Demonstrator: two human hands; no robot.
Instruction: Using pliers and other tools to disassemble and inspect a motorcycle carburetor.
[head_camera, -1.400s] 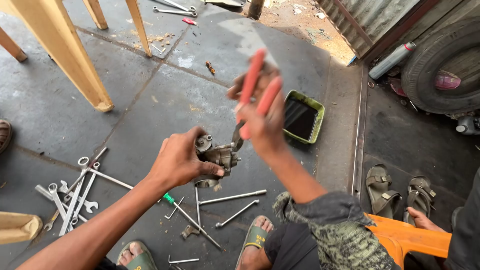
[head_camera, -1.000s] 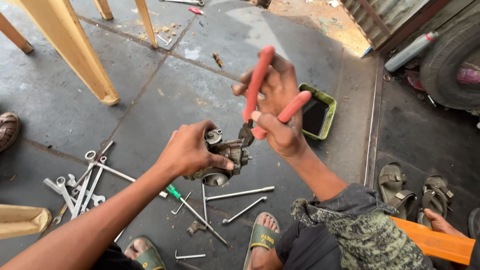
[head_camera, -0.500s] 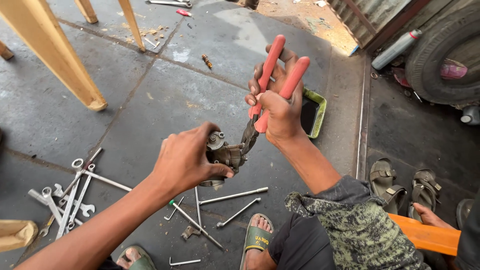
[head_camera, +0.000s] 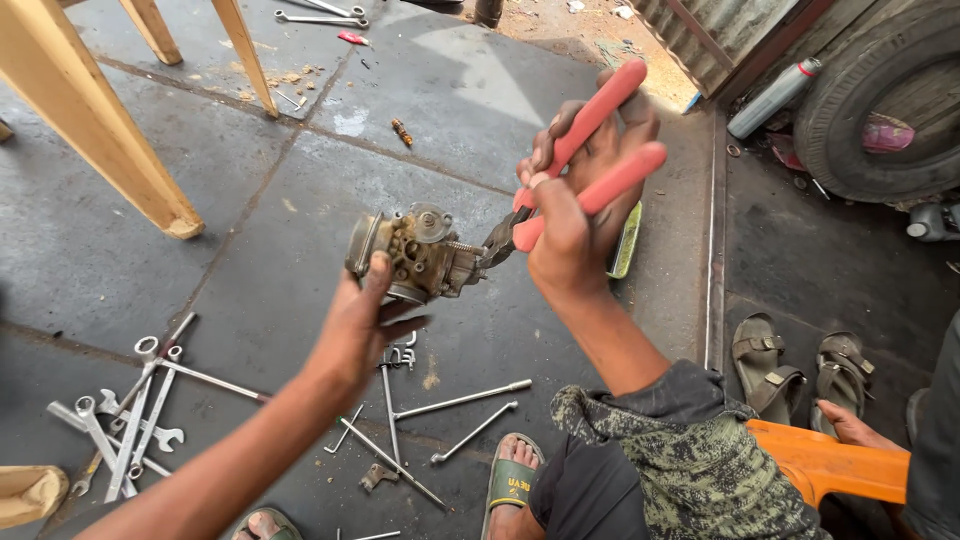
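My left hand (head_camera: 362, 325) holds up a dirty metal carburetor (head_camera: 412, 252) from below, fingers spread under it. My right hand (head_camera: 575, 215) grips the red handles of a pair of pliers (head_camera: 590, 150). The pliers' dark jaws bite on a small part sticking out of the carburetor's right side. Both hands are raised above the grey concrete floor.
Several wrenches (head_camera: 125, 415) lie on the floor at lower left, long rods (head_camera: 460, 400) below the hands. A green tray (head_camera: 627, 245) sits behind my right hand. Wooden legs (head_camera: 100, 120) stand upper left; sandals (head_camera: 800, 365), a tyre (head_camera: 880, 100) and a bottle (head_camera: 770, 95) lie right.
My left hand has loosened and slid under the carburetor, which has turned and risen. The right hand with the pliers stays clamped on its side, handles tilted further right.
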